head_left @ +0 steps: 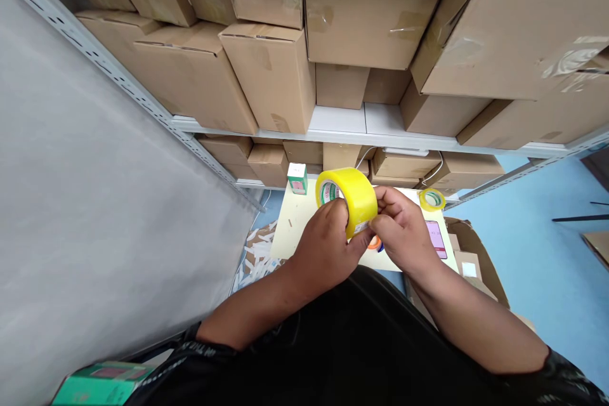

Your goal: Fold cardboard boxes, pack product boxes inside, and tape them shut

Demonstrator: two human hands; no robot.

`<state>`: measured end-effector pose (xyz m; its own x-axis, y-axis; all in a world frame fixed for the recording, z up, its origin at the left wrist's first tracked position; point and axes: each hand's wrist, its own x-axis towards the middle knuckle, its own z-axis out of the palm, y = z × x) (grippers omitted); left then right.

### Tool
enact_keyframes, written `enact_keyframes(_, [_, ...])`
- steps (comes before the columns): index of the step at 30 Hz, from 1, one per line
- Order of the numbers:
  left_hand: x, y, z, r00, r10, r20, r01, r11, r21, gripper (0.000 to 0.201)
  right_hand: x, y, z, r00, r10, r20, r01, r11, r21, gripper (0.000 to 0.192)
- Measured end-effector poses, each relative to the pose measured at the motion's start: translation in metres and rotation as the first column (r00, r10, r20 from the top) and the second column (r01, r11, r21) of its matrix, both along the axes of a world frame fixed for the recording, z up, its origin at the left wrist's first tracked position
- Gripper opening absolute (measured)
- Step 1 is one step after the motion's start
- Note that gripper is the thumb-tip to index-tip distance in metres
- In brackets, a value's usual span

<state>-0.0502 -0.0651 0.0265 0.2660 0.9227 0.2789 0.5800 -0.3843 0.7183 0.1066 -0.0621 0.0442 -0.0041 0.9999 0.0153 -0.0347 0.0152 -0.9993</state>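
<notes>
Yellow tape roll (360, 193) is hanging over the tabletop (287, 242), hole facing left, core axis running roughly sideways. Left hand (323, 244) is gripping its near rim, fingers hooking into the hole; right hand (404, 231) is bunching narrow at its outer face, can't tell if pinching.

The tape roll (359, 193) is showing bright yellow, its core (327, 190) bearing green print on white. A second roll (432, 207) is repeating that yellow, and the surface (290, 228) is showing pale cream. The small box (297, 179) is pairing green and white with a pink patch, while the phone screen (436, 240) is displaying pink. Cardboard boxes (378, 9) are showing plain brown, the shelf (335, 120) white, the floor (537, 190) light blue, the wall (95, 171) grey; the black shirt (361, 342) is carrying white lettering.
</notes>
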Motion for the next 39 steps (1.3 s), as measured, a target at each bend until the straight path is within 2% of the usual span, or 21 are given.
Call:
enact_keyframes(5, [0.002,-0.001,0.003,0.999,-0.049,0.017,0.050,0.998,-0.026,0.027,0.002,0.002,0.003,1.000,-0.025,-0.017,0.024,0.999,-0.034,0.011])
enact_keyframes(10, [0.003,0.001,-0.001,0.999,-0.041,0.033,0.042,0.999,-0.022,0.027,0.002,0.005,0.000,0.999,-0.042,0.018,0.042,0.999,-0.034,0.014])
enact_keyframes(18, [0.003,0.005,0.004,0.999,-0.053,0.000,0.053,0.998,-0.030,0.024,0.001,0.007,0.001,1.000,-0.024,0.020,0.025,0.998,-0.052,0.015])
enact_keyframes(23, [0.002,0.008,-0.001,0.999,-0.044,0.012,0.044,0.998,-0.036,0.025,0.000,0.008,-0.001,1.000,-0.015,0.001,0.015,0.999,-0.043,0.018])
enact_keyframes(32, [0.005,0.009,0.000,0.998,-0.040,0.039,0.041,0.998,-0.038,0.022,-0.005,0.006,0.000,0.998,-0.058,-0.015,0.057,0.997,-0.059,0.021])
enact_keyframes(39, [0.007,0.010,-0.005,0.999,-0.027,0.035,0.029,0.998,-0.056,0.021,-0.005,0.004,-0.008,0.997,-0.069,0.021,0.070,0.996,-0.054,0.022])
